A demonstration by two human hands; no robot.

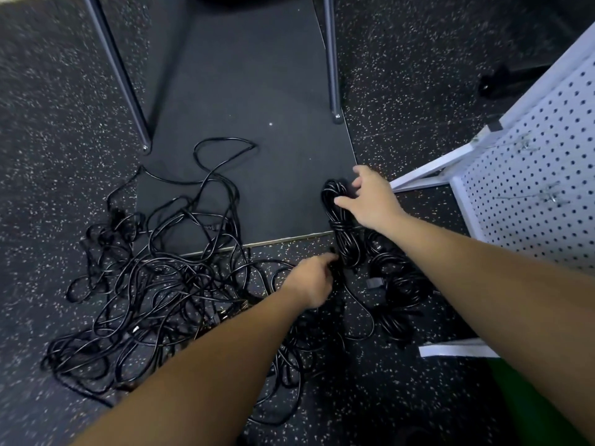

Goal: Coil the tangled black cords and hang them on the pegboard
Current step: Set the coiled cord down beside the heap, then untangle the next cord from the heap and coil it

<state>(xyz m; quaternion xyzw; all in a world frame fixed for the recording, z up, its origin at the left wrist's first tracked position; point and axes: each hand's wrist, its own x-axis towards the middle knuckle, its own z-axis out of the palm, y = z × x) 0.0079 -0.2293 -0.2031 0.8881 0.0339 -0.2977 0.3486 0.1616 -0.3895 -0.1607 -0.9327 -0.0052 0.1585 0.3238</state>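
Note:
A large tangle of black cords (pixel 154 284) sprawls over the speckled floor at the lower left, with loops reaching onto a dark mat (pixel 244 101). A wound black coil (pixel 342 226) lies at the mat's right corner. My right hand (pixel 370 199) grips the coil's upper end, fingers curled around it. My left hand (pixel 312 280) pinches the cord at the coil's lower end. More coiled black cords (pixel 399 291) lie on the floor just right of it. The white pegboard (pixel 534 175) stands at the right, with metal hooks on its face.
Two metal legs (pixel 331 59) of a table or chair stand on the mat at the top. The pegboard's white frame foot (pixel 425 177) stretches along the floor near my right hand. Something green (pixel 528 397) sits at the bottom right.

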